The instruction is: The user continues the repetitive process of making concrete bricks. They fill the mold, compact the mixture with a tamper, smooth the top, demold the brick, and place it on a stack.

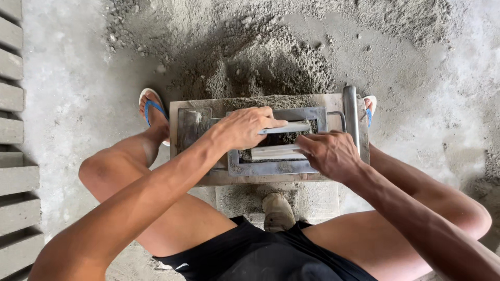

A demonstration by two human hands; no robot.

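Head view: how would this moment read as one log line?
left hand: on upper bar | right hand: on lower bar | mould: holds grey mix | pile: behind

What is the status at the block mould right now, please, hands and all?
Left hand gripping upper metal bar. Right hand on lower metal bar. Steel mould frame holds grey mix, on stand. Sand pile beyond; nothing blocking.

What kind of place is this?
Probably a small brick-making yard: a metal mould packed with grey mix, a heap of damp cement mix on the floor, and rows of finished blocks drying.
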